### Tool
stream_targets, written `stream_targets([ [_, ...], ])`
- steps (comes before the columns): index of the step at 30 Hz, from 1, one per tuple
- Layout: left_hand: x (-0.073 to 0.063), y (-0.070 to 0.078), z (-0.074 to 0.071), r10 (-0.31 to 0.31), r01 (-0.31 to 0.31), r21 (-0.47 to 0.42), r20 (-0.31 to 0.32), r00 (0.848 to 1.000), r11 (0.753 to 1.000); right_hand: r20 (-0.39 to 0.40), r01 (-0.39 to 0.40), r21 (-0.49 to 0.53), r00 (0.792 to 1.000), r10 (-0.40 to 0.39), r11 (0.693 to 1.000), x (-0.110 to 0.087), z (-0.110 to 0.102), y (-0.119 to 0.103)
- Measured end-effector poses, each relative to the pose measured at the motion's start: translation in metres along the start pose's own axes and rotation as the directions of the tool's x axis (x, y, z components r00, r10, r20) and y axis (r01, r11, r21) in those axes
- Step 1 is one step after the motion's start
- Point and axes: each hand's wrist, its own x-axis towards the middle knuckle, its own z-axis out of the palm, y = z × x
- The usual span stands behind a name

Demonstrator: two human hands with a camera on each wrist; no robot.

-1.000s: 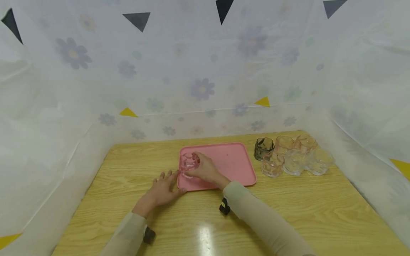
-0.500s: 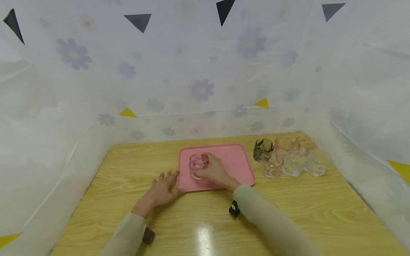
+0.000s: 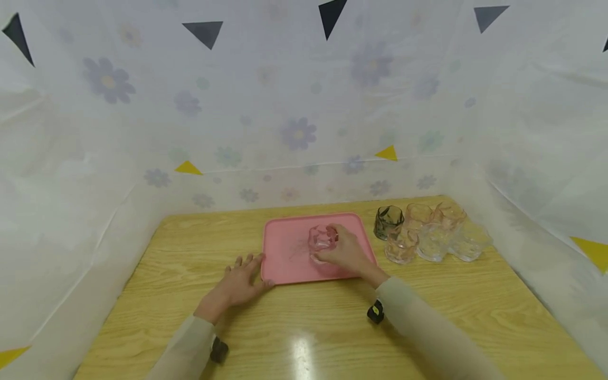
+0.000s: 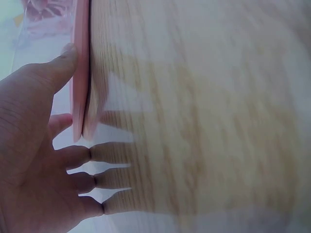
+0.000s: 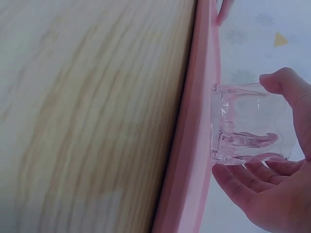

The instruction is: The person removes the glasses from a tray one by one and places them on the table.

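Note:
A clear glass tumbler (image 3: 322, 240) with wavy sides stands upright on a pink tray (image 3: 285, 264). My right hand (image 3: 349, 252) grips it from the right, thumb on one side and fingers on the other. In the right wrist view the tumbler (image 5: 248, 126) has its base down at the tray's surface. My left hand (image 3: 239, 285) lies at the tray's front left corner with fingers spread. The left wrist view has the thumb of that hand (image 4: 29, 116) against the tray's rim (image 4: 80, 73) and the fingertips on the table.
To the right of the tray stands a cluster of tumblers: a dark grey one (image 3: 388, 222), a pale pink one (image 3: 401, 247), a clear one (image 3: 433, 244) and several more. The wooden table (image 3: 266, 332) is enclosed by white flower-patterned sheeting (image 3: 299, 95).
My right hand has moved the tumbler from the tray's left end rightward, past its middle. The left hand stays at the tray's corner.

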Motion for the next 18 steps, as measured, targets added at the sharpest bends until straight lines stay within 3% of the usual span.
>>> stream_targets([
  [6, -0.001, 0.000, 0.000, 0.002, -0.002, -0.009, 0.004, 1.000, 1.000, -0.008, 0.020, 0.010, 1.000, -0.020, 1.000, -0.010, -0.022, 0.009],
  [18, 0.000, 0.001, -0.001, 0.001, -0.001, -0.003, 0.008, 1.000, 1.000, -0.038, -0.027, 0.006, 0.999, 0.027, 1.000, -0.032, -0.052, 0.019],
])
